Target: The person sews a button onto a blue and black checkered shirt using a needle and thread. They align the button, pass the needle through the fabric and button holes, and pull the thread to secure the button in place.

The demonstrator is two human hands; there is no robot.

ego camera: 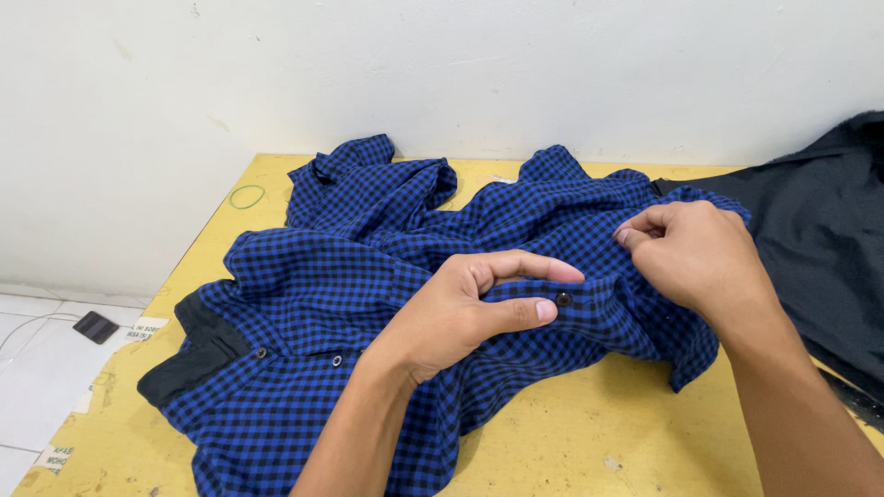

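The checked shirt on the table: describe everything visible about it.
The checked shirt is blue and black woven cloth, lying crumpled and spread across the yellow table. It has small dark buttons and black lining at one edge. The left hand pinches its buttoned strip beside a button; the right hand grips the fabric further along.

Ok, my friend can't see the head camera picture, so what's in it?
Two bare hands pinch a crumpled blue-and-black checked shirt on a yellow table: the left hand grips the fabric beside a dark button, the right hand pinches nearby. A dark cloth lies alongside.
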